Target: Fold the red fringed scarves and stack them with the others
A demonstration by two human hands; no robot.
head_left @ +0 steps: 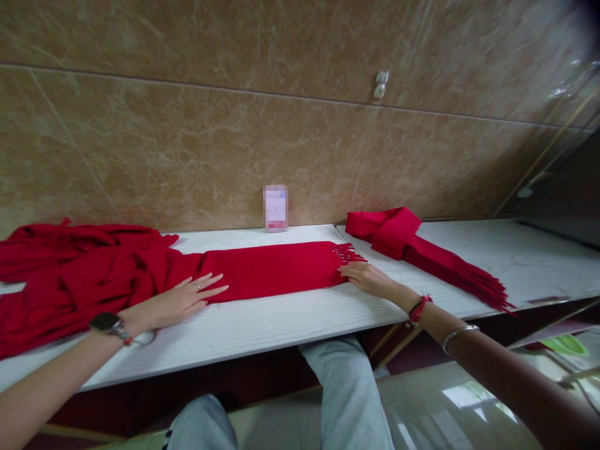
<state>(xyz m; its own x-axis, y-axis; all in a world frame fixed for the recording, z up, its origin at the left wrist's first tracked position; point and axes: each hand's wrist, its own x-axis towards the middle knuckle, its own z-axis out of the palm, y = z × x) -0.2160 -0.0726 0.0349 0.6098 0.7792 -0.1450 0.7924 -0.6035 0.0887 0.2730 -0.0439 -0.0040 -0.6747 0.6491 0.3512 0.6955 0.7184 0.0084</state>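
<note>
A red fringed scarf [276, 269] lies flat in a long strip across the white tabletop [262, 325], its fringe pointing right. On the left it runs into a rumpled heap of red fabric [94, 269]; where one ends and the other begins is hard to tell. My left hand [180, 304], fingers spread, rests on the cloth where the flat strip meets the heap. At the fringed end, my right hand [370, 279] has its fingers closed on the near corner of the scarf.
Another red scarf [391, 234], folded over itself with its fringe toward the front edge, lies at the right. A phone-like rectangle [275, 209] with a blurred face leans on the marbled wall [187, 144]. Behind to the right stands a dark object [562, 200].
</note>
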